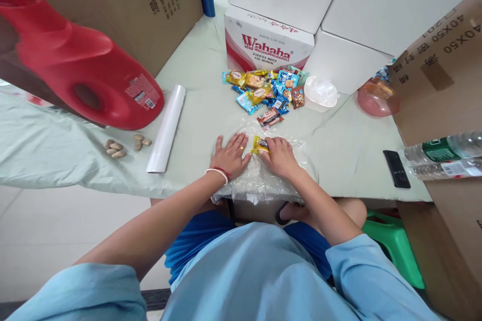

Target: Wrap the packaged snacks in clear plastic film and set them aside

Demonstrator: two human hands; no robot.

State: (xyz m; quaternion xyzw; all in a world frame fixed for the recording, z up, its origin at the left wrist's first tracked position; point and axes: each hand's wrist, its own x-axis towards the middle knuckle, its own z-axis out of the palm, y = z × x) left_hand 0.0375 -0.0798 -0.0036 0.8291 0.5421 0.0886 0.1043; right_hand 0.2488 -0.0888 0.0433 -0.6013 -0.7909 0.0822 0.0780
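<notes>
My left hand [230,154] lies flat with fingers spread on a clear plastic bag [259,180] at the table's near edge. My right hand [279,155] rests on the same bag, its fingers closed around a small yellow snack packet [259,144]. The two hands nearly touch at the packet. A heap of several wrapped snacks [265,91] lies just beyond them, with a red-brown packet [269,118] nearest my hands.
A white roll [167,128] and several nuts [115,148] lie left. A red jug [81,77] looms at upper left. A Wahaha carton [267,45], white boxes, clear bowl [321,93], pink bowl [377,98], black phone [396,168], water bottles [444,150] and a green stool [395,246] stand around.
</notes>
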